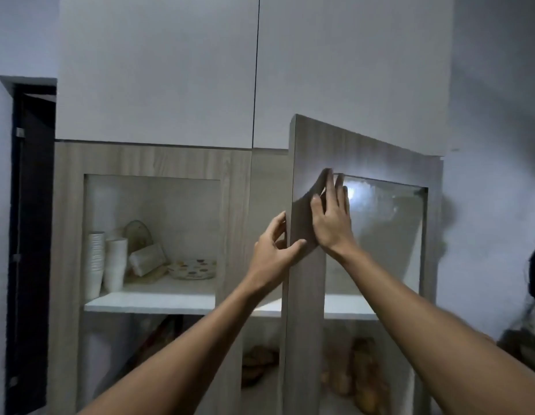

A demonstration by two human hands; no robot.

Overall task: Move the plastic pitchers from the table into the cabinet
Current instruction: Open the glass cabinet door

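A tall wood-grain cabinet [158,160] with glass-paned doors fills the head view. Its right door [305,310] stands partly open, swung toward me. My left hand [275,250] grips the free edge of that door, thumb in front and fingers behind. My right hand [332,217] lies flat against the door's front, fingers spread over the frame and the glass pane [389,235]. No pitcher and no table are in view.
Behind the left door, a white shelf [146,304] holds stacked white cups [106,262], a spotted plate [193,269] and a packet. Brownish items sit on the lower shelf [359,378]. White upper cupboards hang above. A dark doorway [32,220] is at far left.
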